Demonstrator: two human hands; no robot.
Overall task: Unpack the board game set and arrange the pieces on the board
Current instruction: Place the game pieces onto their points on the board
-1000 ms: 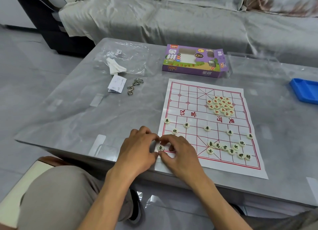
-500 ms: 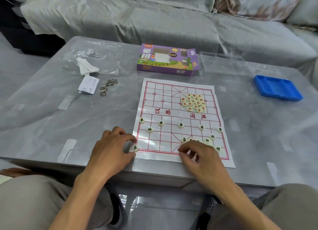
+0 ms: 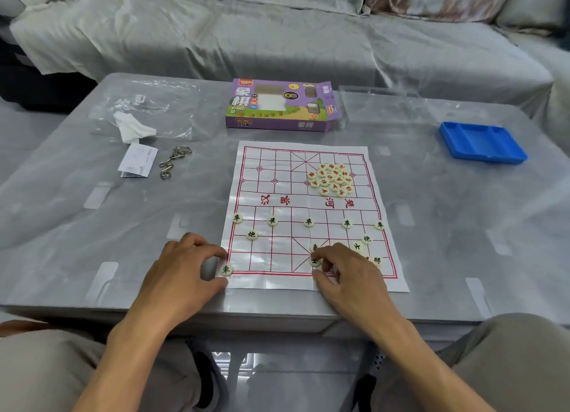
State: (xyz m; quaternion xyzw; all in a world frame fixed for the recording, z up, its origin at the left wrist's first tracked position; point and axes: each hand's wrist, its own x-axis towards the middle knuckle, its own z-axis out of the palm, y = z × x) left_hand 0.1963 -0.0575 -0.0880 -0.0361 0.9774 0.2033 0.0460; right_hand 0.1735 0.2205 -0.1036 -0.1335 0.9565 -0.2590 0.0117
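Head view: paper xiangqi board [image 3: 308, 201] flat on grey table [image 3: 92, 226]. Left hand [image 3: 182, 272] unchanged at board's near-left corner, curled fingers beside black chariot piece [image 3: 226, 269], touching or not unclear. Right hand [image 3: 348, 276] now pinches black piece [image 3: 314, 261] on near row, shifted slightly from half second ago. Red pieces pile [image 3: 333, 180] unmoved, far right.

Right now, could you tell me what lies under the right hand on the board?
The right hand pinches one black-lettered piece; another piece peeks out beside its fingers. Anything else beneath the palm is covered.
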